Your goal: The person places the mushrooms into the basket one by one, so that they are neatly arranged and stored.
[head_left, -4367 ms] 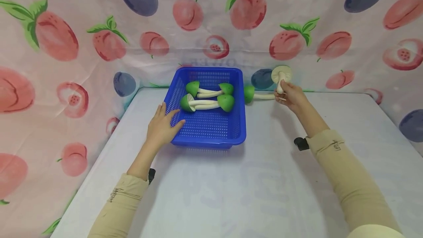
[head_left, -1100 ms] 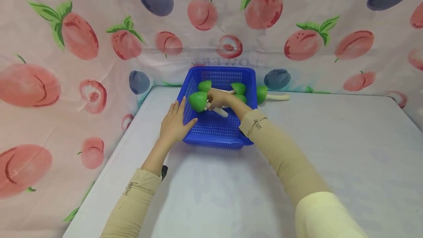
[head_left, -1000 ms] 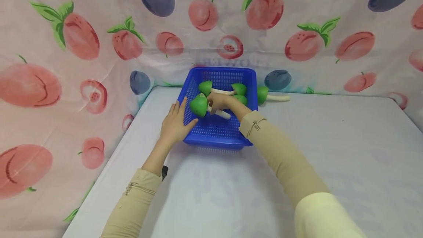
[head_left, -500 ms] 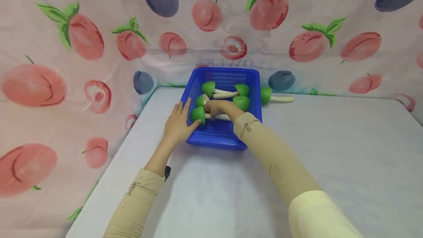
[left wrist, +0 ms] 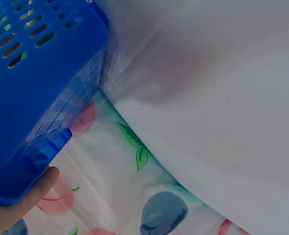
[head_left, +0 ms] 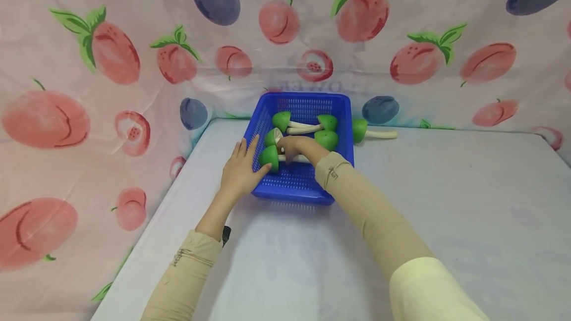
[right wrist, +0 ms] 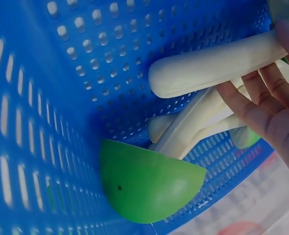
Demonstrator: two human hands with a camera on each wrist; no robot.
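A blue perforated plastic basket (head_left: 294, 195) holds several model mushrooms with green caps and white stems. My right hand (head_left: 295, 147) reaches inside it and holds one mushroom (head_left: 269, 158) by its stem, the cap pointing left. In the right wrist view, thumb and fingers lie on either side of that mushroom's stem (right wrist: 217, 63). Behind it lie the other mushrooms, one showing its green cap (right wrist: 149, 181). My left hand (head_left: 241, 170) rests on the basket's left rim with straight, spread fingers and the thumb out over the inside.
One more mushroom (head_left: 359, 131) lies on the white table (head_left: 437, 202), just right of the basket, with its stem pointing right. Behind the table hangs a fruit-print cloth (head_left: 285, 58), close to the basket's back wall. The same cloth rises on the left.
My right hand has carried a mushroom from the right of the basket into it, then lowered it toward the near side of the others. My left hand has stayed on the rim.
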